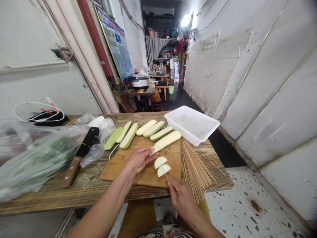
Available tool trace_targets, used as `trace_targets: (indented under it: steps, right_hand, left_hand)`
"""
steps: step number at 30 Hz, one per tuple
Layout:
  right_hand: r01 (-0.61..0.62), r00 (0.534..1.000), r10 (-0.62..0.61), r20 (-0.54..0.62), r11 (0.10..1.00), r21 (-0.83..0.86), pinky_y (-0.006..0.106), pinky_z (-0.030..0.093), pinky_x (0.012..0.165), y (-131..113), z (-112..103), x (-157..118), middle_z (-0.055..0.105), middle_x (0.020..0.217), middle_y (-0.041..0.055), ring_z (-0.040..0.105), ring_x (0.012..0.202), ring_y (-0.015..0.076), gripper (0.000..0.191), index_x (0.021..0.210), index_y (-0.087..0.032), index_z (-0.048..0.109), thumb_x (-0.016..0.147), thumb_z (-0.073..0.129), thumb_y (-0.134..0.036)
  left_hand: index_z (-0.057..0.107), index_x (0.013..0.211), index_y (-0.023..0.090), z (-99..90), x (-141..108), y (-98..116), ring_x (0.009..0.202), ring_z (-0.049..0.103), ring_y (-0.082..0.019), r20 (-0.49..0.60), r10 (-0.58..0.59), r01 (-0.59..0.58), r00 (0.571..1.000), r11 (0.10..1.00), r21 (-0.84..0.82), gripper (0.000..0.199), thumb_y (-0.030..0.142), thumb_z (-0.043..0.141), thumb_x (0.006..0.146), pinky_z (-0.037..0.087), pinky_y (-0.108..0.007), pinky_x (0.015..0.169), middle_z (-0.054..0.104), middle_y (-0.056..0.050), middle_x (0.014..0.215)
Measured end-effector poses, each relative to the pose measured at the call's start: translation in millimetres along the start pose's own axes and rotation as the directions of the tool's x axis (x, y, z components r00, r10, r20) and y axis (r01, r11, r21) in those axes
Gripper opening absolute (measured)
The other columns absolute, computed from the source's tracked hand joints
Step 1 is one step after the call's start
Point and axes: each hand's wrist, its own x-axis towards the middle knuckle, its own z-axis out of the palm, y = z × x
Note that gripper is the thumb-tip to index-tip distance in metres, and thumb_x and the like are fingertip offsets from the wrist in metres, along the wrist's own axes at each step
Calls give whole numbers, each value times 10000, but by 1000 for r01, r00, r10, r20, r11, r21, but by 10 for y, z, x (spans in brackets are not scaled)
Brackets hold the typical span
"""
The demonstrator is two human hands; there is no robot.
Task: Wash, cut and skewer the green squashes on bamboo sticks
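Note:
My right hand point(182, 195) is closed on the lower end of a thin wooden skewer point(166, 176). Two pale half-moon zucchini slices point(164, 170) are threaded on it, a small gap between them. At the skewer's upper end, my left hand point(138, 161) pinches another zucchini slice point(155, 150), partly hidden by the fingers. Both hands are above the wooden cutting board point(119, 168). Just beyond the left fingers lies a long halved zucchini point(167, 140), cut face up. Several more zucchini pieces point(129, 135) line the board's far edge.
Right of the board is a fanned bundle of skewers point(196, 168), with a white plastic tub point(193, 127) behind it. A cleaver point(83, 150) and plastic bags of greens point(47, 153) lie on the left. Farther back, a person point(155, 67) sits at another table.

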Motion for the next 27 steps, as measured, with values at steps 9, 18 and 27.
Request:
trace_targets:
  steps: [9,18,27]
  right_hand:
    - [-29,1000,29,6,999,-30,229,269,507,-25,-40,-11,588,600,19,518,518,118,335,708,-181,552,943,325,-254]
    - [-17,1000,17,-11,998,-52,226,244,490,-40,-35,20,549,566,5,461,479,104,330,694,-175,553,930,330,-231]
    - [-12,998,6,-63,994,-107,246,260,491,12,47,52,601,576,29,525,485,127,354,717,-168,597,935,327,-238]
  left_hand:
    - [693,795,44,18,-8,-70,694,694,-161,8,-24,24,1000,1000,10,132,8,568,822,595,-230,666,722,-119,792]
    - [703,808,65,44,-23,-110,715,693,-153,10,-48,47,999,998,31,155,22,556,834,587,-230,667,730,-119,859]
    - [691,805,65,58,-14,-161,663,676,-149,19,-44,43,999,999,22,97,19,606,794,568,-226,623,722,-115,800]
